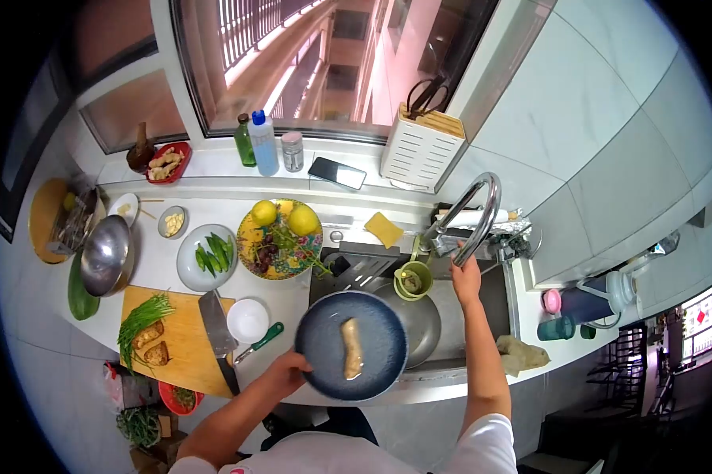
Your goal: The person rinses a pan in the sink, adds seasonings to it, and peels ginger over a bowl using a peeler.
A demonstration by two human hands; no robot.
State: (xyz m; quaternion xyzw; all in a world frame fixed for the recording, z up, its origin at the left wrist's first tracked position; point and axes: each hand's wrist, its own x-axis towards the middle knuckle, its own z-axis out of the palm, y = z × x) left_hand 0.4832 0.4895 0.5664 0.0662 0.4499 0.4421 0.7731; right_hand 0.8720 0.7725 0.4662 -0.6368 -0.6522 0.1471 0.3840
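Observation:
My left hand (pixel 291 366) grips the left rim of a dark blue plate (pixel 318 332), its thumb over the edge. On that plate lies a long pale piece of food (pixel 351 347), wet at its lower end; its kind is not clear. The plate is held up over the counter's front edge and the left part of the sink (pixel 494 316). My right hand (pixel 466 276) is closed around the end of the curved chrome faucet (pixel 490 197). Beneath the plate, a metal bowl (pixel 427 332) in the sink is partly covered. A green cup-like strainer (pixel 413 282) is beside it.
Left of the plate are a cutting board (pixel 182 347) with scallions, a cleaver (pixel 216 324), a white bowl (pixel 248 321) and a green-handled peeler (pixel 261 341). A patterned fruit plate (pixel 249 237) is behind. A cloth (pixel 522 355) lies at the sink's right edge.

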